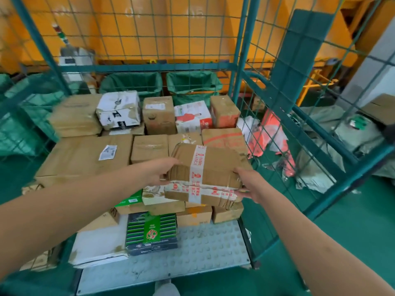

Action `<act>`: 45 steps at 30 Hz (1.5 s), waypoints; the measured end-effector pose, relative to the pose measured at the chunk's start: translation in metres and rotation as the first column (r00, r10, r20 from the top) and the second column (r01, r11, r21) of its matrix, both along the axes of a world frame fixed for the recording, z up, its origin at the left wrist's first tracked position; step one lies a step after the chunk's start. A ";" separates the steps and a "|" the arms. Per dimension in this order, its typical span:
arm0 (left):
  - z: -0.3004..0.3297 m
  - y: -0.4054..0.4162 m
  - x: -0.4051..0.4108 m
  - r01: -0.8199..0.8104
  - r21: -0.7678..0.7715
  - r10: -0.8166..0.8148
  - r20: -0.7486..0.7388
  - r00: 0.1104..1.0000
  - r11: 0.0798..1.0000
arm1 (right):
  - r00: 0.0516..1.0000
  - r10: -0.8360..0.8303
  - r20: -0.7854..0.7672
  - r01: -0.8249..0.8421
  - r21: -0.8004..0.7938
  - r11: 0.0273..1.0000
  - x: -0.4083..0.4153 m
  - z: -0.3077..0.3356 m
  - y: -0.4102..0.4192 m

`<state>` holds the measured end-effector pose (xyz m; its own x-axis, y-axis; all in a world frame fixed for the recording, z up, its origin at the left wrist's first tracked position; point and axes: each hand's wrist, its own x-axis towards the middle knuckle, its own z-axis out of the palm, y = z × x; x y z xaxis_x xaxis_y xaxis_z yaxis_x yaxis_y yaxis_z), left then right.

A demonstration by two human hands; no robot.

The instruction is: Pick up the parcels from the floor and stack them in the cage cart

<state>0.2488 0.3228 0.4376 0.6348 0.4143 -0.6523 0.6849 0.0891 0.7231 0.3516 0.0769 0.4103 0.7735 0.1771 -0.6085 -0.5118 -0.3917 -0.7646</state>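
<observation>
Two bare hands, left (157, 171) & right (250, 184), clamp opposite ends of one flat brown cardboard parcel crossed w/ white-and-red printed tape (205, 176), held in the air over the front row of boxes inside the teal wire-mesh cage cart (241, 50); fingertips of both are hidden behind or under the parcel. Approx. a dozen cartons (85, 154) sit stacked on the cart's grey studded floor plate (203, 248), exact count unclear as lower ones are covered and print is too blurred to read. Two green-lined bins (132, 82) stand beyond the mesh.
</observation>
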 end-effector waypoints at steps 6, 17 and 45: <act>-0.008 0.030 0.007 -0.108 -0.016 0.107 -0.024 0.994 0.994 | 0.996 0.090 0.021 -0.089 -0.047 0.995 0.026 0.002 0.041; -0.018 0.116 0.050 -0.236 -0.077 0.235 -0.021 0.972 0.969 | 0.975 0.210 0.068 -0.201 -0.115 0.973 0.096 0.002 0.140; -0.047 0.260 0.273 -0.102 -0.126 0.113 0.077 0.991 0.987 | 0.989 -0.012 0.147 0.017 -0.034 0.999 0.285 -0.002 0.265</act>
